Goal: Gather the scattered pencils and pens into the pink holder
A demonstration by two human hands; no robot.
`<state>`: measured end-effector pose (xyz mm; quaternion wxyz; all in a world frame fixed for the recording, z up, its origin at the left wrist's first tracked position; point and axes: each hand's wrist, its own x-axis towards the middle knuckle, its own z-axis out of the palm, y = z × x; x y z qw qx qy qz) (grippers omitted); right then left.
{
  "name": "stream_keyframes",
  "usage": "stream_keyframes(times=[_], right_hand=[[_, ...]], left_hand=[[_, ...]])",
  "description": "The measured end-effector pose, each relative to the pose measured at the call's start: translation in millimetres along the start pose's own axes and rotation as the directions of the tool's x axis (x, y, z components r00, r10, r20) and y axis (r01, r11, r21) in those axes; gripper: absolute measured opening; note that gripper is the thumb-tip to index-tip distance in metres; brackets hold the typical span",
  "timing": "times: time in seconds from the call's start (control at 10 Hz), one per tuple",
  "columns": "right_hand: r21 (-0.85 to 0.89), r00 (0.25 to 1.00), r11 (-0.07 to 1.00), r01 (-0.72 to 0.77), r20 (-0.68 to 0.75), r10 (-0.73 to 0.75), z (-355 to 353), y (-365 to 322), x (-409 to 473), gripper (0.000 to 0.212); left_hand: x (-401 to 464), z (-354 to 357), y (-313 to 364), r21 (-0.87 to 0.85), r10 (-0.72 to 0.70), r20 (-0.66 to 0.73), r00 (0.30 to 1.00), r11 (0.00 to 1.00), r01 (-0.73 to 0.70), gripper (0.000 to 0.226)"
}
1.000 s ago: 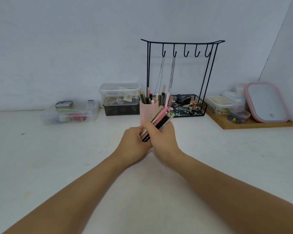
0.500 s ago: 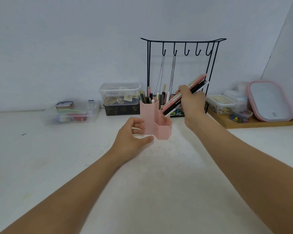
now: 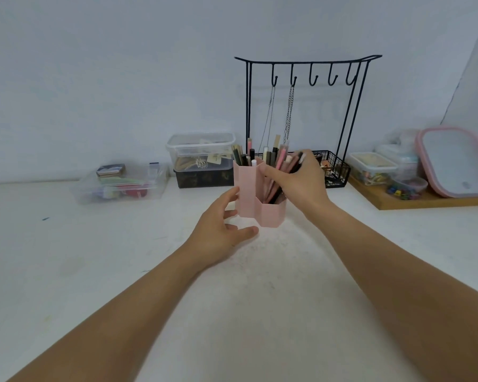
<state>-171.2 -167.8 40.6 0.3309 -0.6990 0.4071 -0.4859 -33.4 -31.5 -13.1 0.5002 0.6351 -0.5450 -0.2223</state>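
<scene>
1. Where the white table meets the wall, the pink holder stands upright near the middle, just in front of the black wire rack. It has a tall rear compartment and a lower hexagonal front compartment.
2. Right hand: above and right of the holder, fingers curled round a bundle of pens and pencils. The bundle is tilted, lower ends inside the low front compartment, upper ends leaning right past the fingers. Thumb lies along the bundle's near side.
3. Left hand: at the holder's lower left, fingers spread and lightly bent, nothing gripped. Fingertips lie beside the tall compartment's left wall; thumb tip sits by the base of the front compartment. Actual contact cannot be told.
4. Tall rear compartment already holds other pens, upright, tops clear of the rim.
5. Rack: five hooks on the top bar, two chains hanging, a wire basket at the bottom behind the right hand.
6. Left of holder, against the wall: stacked lidded clear box on a dark box; further left, a low clear container with mixed items.
7. Right: wooden tray carrying small clear tubs and a pink-rimmed lid leaning upright.
</scene>
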Motion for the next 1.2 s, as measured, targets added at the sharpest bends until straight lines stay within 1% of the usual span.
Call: stream_keyframes(times=[0.1,0.2,0.3,0.4,0.5,0.6,0.7,0.8,0.9,1.0,1.1,1.2], right_hand=[[0.037,0.993,0.994,-0.103,0.066,0.100,4,18,1,0.093],[0.205,0.948,0.953,-0.225,0.270,0.165,9,35,4,0.117],[0.230,0.834,0.939,-0.257,0.543,0.096,4,43,4,0.106],[0.183,0.747,0.967,-0.180,0.665,0.013,0,50,4,0.096],[0.173,0.826,0.970,-0.169,0.563,0.043,8,52,6,0.110],[0.152,0.873,0.978,-0.140,0.484,0.050,15,55,9,0.113],[0.215,0.893,0.956,-0.199,0.442,0.087,18,57,15,0.108],[0.350,0.887,0.876,-0.333,0.433,0.164,16,57,22,0.096],[0.418,0.891,0.829,-0.372,0.412,0.192,14,57,23,0.096],[0.440,0.886,0.812,-0.383,0.425,0.187,9,46,19,0.107],[0.484,0.924,0.811,-0.330,0.343,0.171,-3,32,21,0.104],[0.524,0.979,0.831,-0.187,0.170,0.114,-21,4,28,0.130]], left_hand=[[0,1,1,0.029,-0.008,0.029,1.000,1.000,0.007,0.095],[1,2,1,0.064,-0.022,0.047,0.999,0.998,0.019,0.097],[4,4,0,0.091,-0.074,0.055,0.996,0.993,0.069,0.099],[11,3,2,0.103,-0.141,0.084,0.986,0.986,0.132,0.101],[21,-1,7,0.051,-0.199,0.123,0.972,0.980,0.194,0.099],[34,1,11,-0.018,-0.204,0.068,0.977,0.978,0.206,0.090],[46,12,12,-0.088,-0.213,-0.073,0.974,0.974,0.207,0.081],[50,24,10,-0.148,-0.220,-0.194,0.956,0.970,0.193,0.073],[47,28,8,-0.115,-0.182,-0.232,0.956,0.981,0.159,0.071],[42,22,8,-0.128,-0.141,-0.296,0.945,0.986,0.107,0.073],[40,12,9,-0.156,-0.092,-0.387,0.918,0.987,0.033,0.062],[40,1,20,-0.182,-0.028,-0.477,0.878,0.981,-0.067,0.050]])
